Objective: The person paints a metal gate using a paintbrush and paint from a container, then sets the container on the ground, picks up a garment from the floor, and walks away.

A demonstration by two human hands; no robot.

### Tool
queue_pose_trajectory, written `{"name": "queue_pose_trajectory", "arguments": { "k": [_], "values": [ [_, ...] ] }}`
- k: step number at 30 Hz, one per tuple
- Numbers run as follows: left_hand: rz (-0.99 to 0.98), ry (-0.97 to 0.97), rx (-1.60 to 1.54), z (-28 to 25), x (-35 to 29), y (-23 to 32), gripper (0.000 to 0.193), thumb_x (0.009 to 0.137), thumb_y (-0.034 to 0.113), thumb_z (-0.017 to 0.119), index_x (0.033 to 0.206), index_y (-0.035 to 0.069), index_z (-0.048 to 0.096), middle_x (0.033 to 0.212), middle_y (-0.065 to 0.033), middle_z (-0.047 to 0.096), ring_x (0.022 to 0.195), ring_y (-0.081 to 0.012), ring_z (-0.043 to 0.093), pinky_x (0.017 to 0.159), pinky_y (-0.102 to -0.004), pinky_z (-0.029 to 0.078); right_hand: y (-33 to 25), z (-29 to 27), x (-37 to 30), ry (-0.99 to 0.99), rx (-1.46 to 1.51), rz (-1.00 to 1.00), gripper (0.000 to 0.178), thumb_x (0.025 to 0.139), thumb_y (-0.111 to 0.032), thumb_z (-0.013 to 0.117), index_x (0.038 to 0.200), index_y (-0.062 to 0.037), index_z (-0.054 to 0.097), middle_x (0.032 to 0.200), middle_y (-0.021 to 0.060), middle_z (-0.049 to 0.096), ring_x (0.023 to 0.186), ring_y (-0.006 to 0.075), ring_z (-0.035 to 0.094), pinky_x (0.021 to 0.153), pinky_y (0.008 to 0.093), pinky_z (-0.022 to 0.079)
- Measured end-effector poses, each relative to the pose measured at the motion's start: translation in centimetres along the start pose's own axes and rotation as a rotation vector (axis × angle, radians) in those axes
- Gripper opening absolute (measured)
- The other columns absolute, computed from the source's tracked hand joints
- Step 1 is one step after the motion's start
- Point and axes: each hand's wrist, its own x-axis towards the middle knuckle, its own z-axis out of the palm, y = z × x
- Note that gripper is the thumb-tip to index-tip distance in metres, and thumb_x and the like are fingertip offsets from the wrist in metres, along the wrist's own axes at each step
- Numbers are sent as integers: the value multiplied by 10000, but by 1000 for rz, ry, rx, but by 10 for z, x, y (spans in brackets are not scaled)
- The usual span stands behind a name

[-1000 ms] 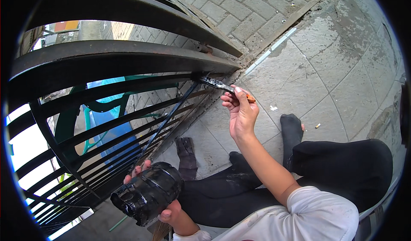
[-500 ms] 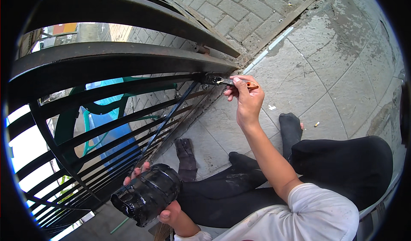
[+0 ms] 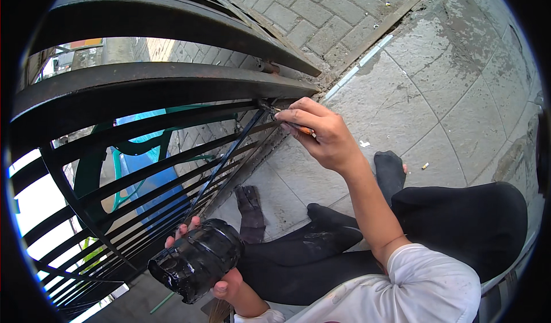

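My right hand (image 3: pixel 322 129) is closed round the orange handle of a paintbrush (image 3: pixel 306 129). The brush's dark bristle end reaches in at the bottom end of the gate's bars, by a diagonal brace, and is partly hidden by my fingers and the metal. In my left hand (image 3: pixel 229 283) is a cut-off plastic bottle (image 3: pixel 198 260), coated in glossy black paint and tilted, its ragged edge toward the lower left. Fingers wrap its far side, with the thumb beneath. The black metal gate (image 3: pixel 166 73), made of several parallel bars, fills the left side.
Behind the bars stand a green plastic chair (image 3: pixel 94 168) and a blue object (image 3: pixel 140 174). A dark cloth piece (image 3: pixel 250 214) lies on the tiled floor (image 3: pixel 425 93) near my socked feet (image 3: pixel 389 174). Brick paving (image 3: pixel 321 7) lies beyond a low edge.
My right hand has moved slightly left and turned over, palm now more downward, carrying the paintbrush farther in at the brace. The left hand and the bottle hold nearly still.
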Motion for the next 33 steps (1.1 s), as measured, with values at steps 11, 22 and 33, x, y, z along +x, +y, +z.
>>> {"name": "queue_pose_trajectory", "arguments": {
  "k": [11, 22, 33],
  "values": [
    [-12, -16, -7, 3, 2, 2, 1176, 759, 559, 838, 1620, 73, 202, 1578, -228, 341, 1470, -476, 366, 1194, -572, 380, 4, -8, 5, 45, 32, 90, 213, 888, 22, 748, 1093, -27, 773, 1004, 95, 745, 925, 211, 702, 821, 326, 576],
    [-12, 80, -4, 11, 3, 1, 1204, 684, 560, 870, 1584, 60, 247, 1462, -234, 439, 1380, -479, 469, 1171, -586, 414, -3, -21, 8, -17, 120, 130, 188, 898, -35, 762, 1086, -19, 774, 1020, 103, 754, 931, 207, 703, 814, 330, 564],
    [-2, 69, -21, 14, 2, 0, 1194, 689, 544, 872, 1584, 59, 249, 1465, -231, 444, 1381, -478, 468, 1168, -576, 417, 6, -19, 7, 30, 46, 49, 179, 903, -16, 740, 1082, -3, 733, 932, 114, 694, 833, 248, 687, 760, 341, 557]
  ]
}}
